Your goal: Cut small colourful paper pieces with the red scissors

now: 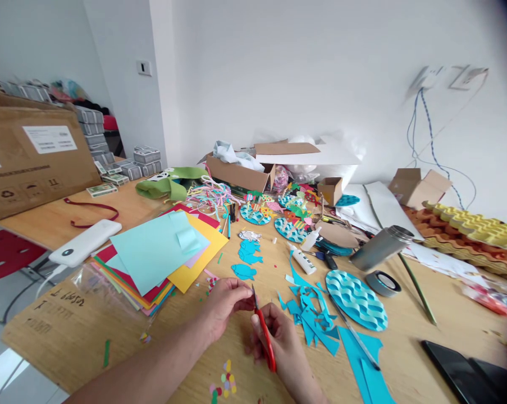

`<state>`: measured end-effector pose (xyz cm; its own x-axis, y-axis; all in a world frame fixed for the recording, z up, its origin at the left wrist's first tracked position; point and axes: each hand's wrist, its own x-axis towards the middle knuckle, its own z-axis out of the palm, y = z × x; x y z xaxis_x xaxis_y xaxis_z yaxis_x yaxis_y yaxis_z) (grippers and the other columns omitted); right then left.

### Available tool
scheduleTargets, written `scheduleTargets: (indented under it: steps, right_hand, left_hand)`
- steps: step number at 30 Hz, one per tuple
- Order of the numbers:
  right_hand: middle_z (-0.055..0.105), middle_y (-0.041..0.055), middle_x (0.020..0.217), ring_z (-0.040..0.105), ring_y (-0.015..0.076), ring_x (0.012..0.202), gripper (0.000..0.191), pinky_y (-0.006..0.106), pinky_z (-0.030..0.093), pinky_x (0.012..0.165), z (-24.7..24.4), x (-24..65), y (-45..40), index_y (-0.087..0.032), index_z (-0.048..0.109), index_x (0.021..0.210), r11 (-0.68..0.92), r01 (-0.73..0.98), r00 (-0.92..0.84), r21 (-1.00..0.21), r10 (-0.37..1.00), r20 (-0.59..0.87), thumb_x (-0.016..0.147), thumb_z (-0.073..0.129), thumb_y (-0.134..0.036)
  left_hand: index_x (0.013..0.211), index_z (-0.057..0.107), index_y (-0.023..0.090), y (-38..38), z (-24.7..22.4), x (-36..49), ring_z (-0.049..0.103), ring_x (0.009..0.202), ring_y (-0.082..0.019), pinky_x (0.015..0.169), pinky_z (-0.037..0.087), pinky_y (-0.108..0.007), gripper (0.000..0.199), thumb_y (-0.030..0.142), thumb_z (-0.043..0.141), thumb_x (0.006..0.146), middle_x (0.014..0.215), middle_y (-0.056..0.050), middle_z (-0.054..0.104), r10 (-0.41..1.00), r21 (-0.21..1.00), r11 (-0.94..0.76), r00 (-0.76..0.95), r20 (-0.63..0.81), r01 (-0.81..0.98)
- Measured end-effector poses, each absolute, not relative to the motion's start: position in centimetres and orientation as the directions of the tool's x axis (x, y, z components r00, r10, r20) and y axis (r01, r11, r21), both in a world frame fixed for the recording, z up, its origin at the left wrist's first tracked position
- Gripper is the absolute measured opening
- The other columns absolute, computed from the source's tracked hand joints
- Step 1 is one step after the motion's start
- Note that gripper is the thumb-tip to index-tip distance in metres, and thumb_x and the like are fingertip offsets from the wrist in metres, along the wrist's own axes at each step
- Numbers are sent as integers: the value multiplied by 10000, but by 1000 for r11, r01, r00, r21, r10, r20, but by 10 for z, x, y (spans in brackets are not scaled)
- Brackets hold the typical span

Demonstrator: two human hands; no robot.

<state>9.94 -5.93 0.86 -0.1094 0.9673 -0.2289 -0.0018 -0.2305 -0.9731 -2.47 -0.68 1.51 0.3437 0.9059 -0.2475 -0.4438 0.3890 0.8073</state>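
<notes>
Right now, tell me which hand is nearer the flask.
Right. The right hand, gripping the scissors, is nearer the flask, to its left and closer to the camera; the left hand is farther away to the left.

Bright, soft light filled the room, paling the white wall (278, 73), leaving faint shadows on the table (451, 320) and glare on the floor (0, 373). The wide lens stretched the metal bottle (382, 247) outward, smeared the sockets (467, 77), and darkened the right-hand corners.
</notes>
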Motion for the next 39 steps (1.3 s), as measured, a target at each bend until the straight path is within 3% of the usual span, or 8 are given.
scheduleTargets:
  steps: [16, 39]
  right_hand:
    - [528, -69, 441, 519, 103, 312, 435, 170, 357, 288, 7, 99, -59, -212, 370, 667, -218, -7, -94, -976, 972, -217, 683, 608, -576]
    - [555, -66, 469, 526, 78, 319, 349, 132, 350, 288, 5, 101, -60, -199, 389, 679, -224, -25, -105, -974, 970, -220, 740, 626, -448]
  left_hand:
    - [622, 592, 136, -6, 13, -25, 583, 643, -161, 687, 443, -308, 114, 234, 651, 621, 642, -42, 639, 914, 833, 361, 336, -227, -419]
    - [639, 571, 130, -4, 15, -26, 574, 636, -155, 677, 447, -314, 99, 220, 614, 644, 646, -47, 637, 915, 871, 349, 328, -237, -345]
